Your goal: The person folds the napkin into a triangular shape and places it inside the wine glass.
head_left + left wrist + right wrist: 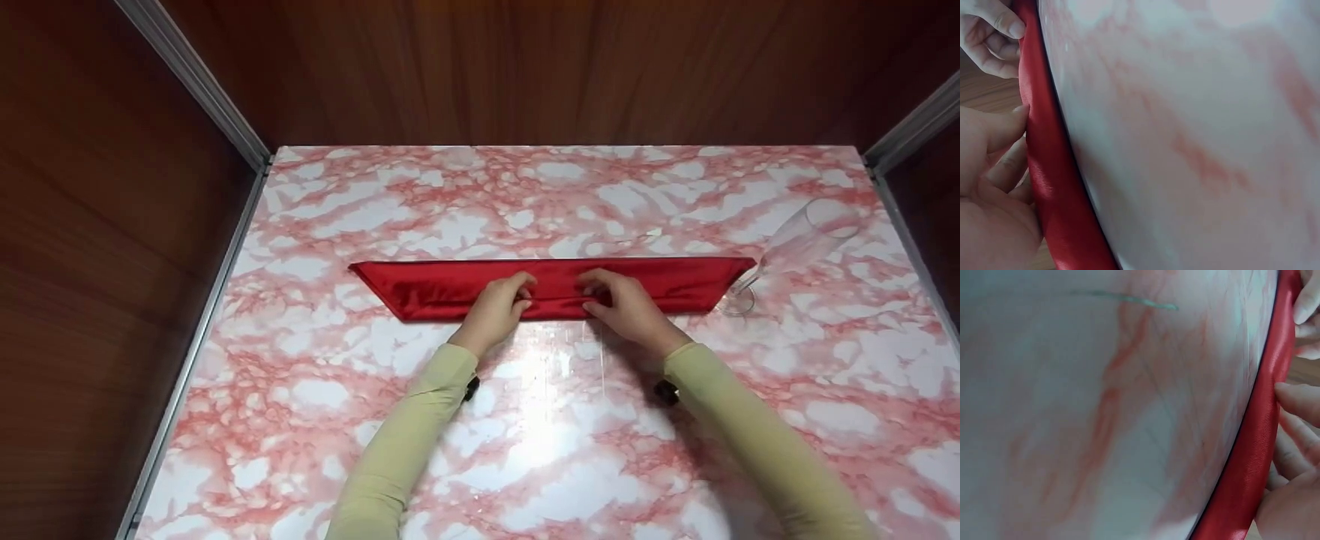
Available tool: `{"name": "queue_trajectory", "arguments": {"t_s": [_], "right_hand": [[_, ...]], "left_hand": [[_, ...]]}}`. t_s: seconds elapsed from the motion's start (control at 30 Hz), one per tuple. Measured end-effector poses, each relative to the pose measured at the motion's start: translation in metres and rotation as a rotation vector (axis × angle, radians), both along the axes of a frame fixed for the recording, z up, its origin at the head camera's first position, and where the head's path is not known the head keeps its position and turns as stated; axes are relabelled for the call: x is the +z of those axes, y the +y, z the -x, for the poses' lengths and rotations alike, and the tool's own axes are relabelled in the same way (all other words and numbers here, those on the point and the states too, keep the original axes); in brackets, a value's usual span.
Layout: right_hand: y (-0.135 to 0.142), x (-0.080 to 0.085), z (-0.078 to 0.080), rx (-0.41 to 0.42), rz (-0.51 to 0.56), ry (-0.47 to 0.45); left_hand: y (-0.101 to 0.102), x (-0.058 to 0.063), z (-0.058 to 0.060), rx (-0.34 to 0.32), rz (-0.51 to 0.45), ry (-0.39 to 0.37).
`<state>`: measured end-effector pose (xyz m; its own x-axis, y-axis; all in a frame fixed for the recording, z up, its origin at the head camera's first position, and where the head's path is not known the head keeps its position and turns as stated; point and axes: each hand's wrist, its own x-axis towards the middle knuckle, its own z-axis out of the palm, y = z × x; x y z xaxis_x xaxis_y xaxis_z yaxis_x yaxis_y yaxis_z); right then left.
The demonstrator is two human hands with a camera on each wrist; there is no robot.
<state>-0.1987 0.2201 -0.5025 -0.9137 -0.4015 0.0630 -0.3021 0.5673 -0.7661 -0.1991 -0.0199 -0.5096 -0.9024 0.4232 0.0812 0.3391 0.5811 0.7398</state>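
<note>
Head view puts a long red cloth across the middle of the surface, folded into a narrow strip with slanted ends. The left-hand grip and the right-hand grip sit side by side near its centre, thumbs on the near side and fingers curled over, each pinching the near part of the fabric; the wrist views show thumb and fingertips against its red edge from both sides.

The likeliest trouble is an uneven roll or fold. Both pinches are close together, so the long outer ends lie unheld; if the middle is turned first, they could lag, twist or fan out. The fabric looks smooth and shiny, so it may well slip out of a light pinch or let its layers slide apart. If one hand pulls harder than the other, the strip could skew.

A clear stemmed glass is the other risk. Its foot is right beside the cloth's right end; whether they touch, I cannot tell. Dragging the cloth rightward, or swinging that loose end, might catch the foot and topple it, and being tall and narrow it would probably tip easily.
</note>
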Motion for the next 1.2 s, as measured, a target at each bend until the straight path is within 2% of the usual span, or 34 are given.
{"name": "queue_trajectory", "arguments": {"t_s": [0.17, 0.3, 0.43, 0.57, 0.67, 0.73, 0.83, 1.0, 1.2], "right_hand": [[0.0014, 0.0002, -0.0021, -0.022, 0.012, 0.067], [-0.0019, 0.0024, -0.0056, 0.006, 0.048, 0.107], [-0.0055, 0.0039, -0.0082, 0.038, 0.084, 0.075], [-0.0059, 0.0017, -0.0091, 0.053, 0.080, 0.043], [-0.0055, -0.0007, -0.0091, 0.058, 0.088, 0.014], [-0.0059, -0.0017, -0.0085, 0.059, 0.094, -0.005], [-0.0068, -0.0025, -0.0076, 0.059, 0.092, -0.024], [-0.0067, -0.0029, -0.0063, 0.045, 0.096, -0.039], [-0.0067, -0.0047, -0.0053, 0.037, 0.101, -0.036]], "left_hand": [[-0.0001, 0.0001, 0.0008, 0.017, -0.010, -0.011], [0.0000, 0.0013, 0.0019, 0.021, -0.001, 0.000], [-0.0006, 0.0023, 0.0023, 0.047, 0.044, 0.030], [-0.0006, 0.0019, 0.0023, 0.108, 0.092, 0.094], [-0.0010, 0.0019, 0.0023, 0.152, 0.092, 0.131], [-0.0020, 0.0024, 0.0016, 0.162, 0.069, 0.128], [-0.0044, 0.0036, -0.0002, 0.142, -0.015, 0.085], [-0.0072, 0.0048, -0.0021, 0.055, -0.176, -0.009], [-0.0052, 0.0077, -0.0042, -0.012, -0.230, -0.042]]}}
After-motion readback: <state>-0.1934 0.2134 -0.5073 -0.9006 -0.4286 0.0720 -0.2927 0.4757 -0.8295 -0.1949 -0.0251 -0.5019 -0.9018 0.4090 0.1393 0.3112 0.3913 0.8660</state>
